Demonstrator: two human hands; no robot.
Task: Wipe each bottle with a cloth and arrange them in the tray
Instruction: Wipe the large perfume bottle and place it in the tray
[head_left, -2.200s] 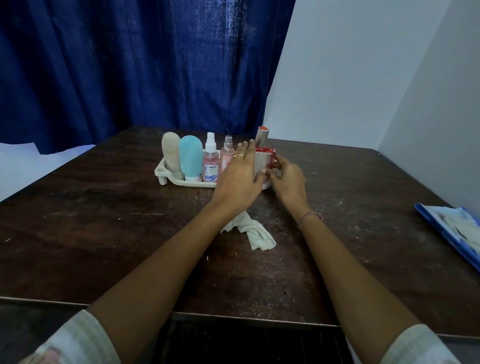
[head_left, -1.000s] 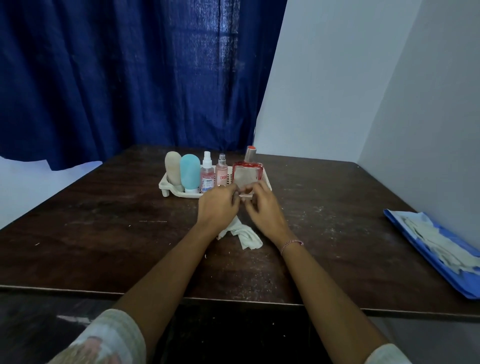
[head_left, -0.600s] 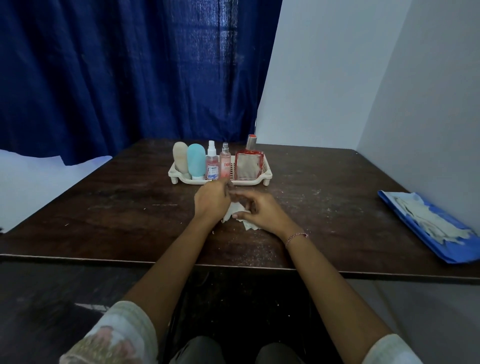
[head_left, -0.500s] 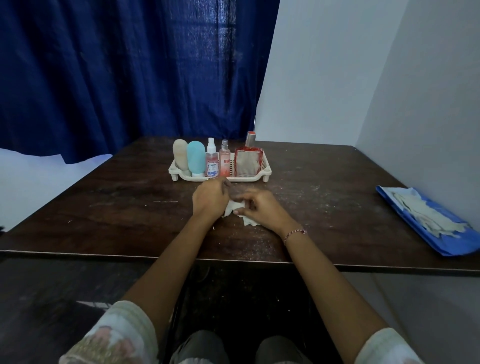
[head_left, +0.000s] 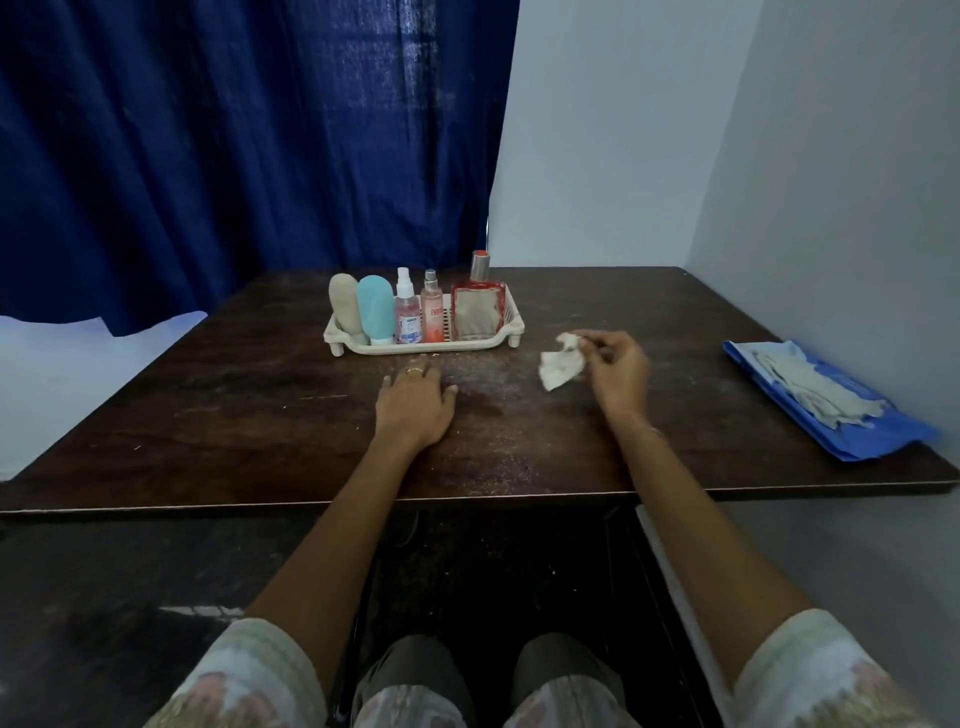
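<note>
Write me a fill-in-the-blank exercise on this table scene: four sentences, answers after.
1. The tray holds ____ bottles, all upright.
2. The right hand pinches the white ____.
3. The left hand lies flat on the ____.
4. The square bottle at the tray's right end is coloured ____.

Answers: five; cloth; table; red.
</note>
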